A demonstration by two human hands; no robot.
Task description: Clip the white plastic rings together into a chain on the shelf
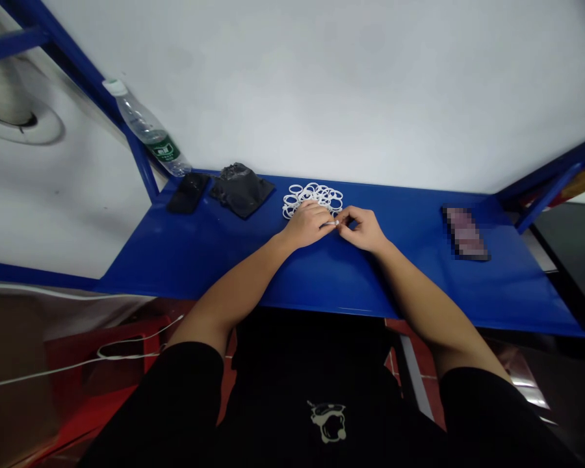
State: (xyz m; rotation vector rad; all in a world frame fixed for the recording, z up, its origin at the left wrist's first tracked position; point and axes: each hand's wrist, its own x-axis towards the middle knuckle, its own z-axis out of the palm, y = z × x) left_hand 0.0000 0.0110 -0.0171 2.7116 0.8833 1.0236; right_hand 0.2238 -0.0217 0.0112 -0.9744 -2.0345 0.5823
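1. In the head view, the pile of white rings (314,193) lies on the table just beyond the left hand (308,224), whose fingers partly cover its near edge.
2. A small white piece (337,223) sits between the two hands, at the near right side of the pile. The left hand's thumb and fingers are pinched on one end of it.
3. The right hand (362,227) has its thumb and forefinger brought together in a loop, the tips closed on the other end of the piece.
4. The blue table (244,260) stands against a pale wall (346,78), with blue frame bars (141,169) at both sides.
5. Left of the rings lie a crumpled black pouch (244,190) and, beside it, a black phone (188,193). A clear bottle (141,120) with a white cap stands near the phone. A pixelated object (465,234) lies well to the right.
6. Below the table at left are a red stool (102,377) and a white cable (53,377).
7. The bottle's green label (164,149) bears white writing too small to read. The black shirt (312,364) carries a pale cartoon print (329,422).
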